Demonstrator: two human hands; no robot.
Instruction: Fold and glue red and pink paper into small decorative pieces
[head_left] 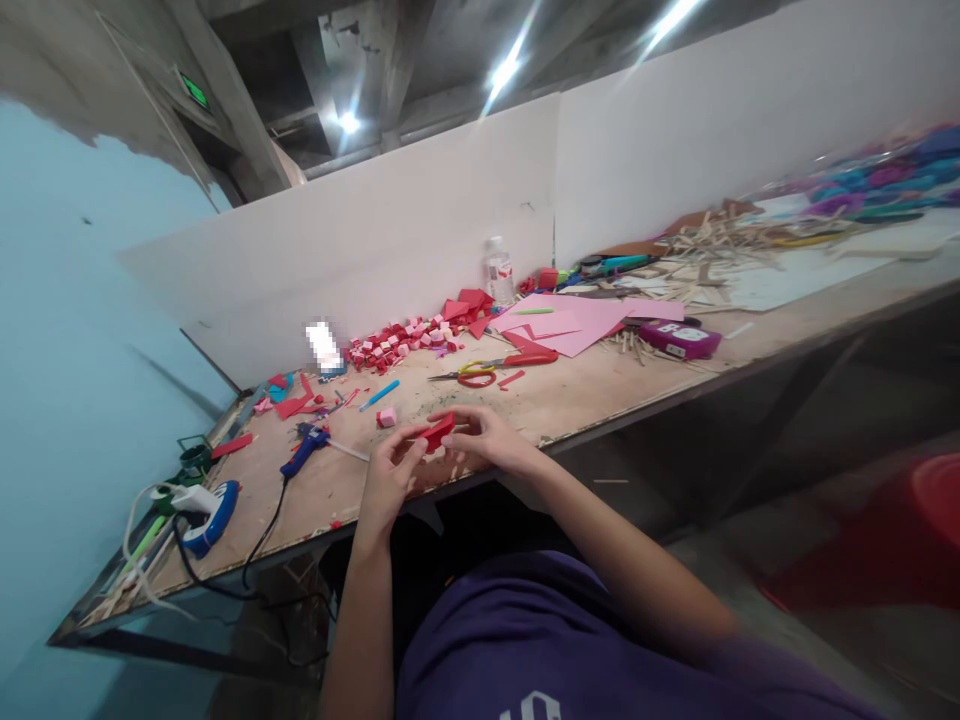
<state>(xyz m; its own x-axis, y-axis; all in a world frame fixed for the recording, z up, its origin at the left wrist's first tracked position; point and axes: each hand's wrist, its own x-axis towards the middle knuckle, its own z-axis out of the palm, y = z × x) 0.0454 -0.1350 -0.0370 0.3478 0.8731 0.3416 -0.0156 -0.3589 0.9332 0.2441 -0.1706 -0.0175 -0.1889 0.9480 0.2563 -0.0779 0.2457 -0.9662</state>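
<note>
Between my two hands, just above the table's front edge, is a small folded piece of red paper (438,433). My left hand (396,462) pinches its left side with thumb and fingers. On the other side my right hand (480,437) grips the right end, thumb in front and fingers behind. A small pink and red cube (386,417) rests on the table just beyond my left hand. To the left lies a blue hot glue gun (306,448) with a white glue stick. Scissors with yellow-red handles (476,374) and red-handled pliers (529,358) lie beyond my hands.
A heap of small red and pink cubes (397,343) runs along the white partition, near a clear bottle (498,270). Pink paper sheets (577,320) and a magenta box (681,339) are to the right. A blue power strip (212,520) with cords sits at the left edge.
</note>
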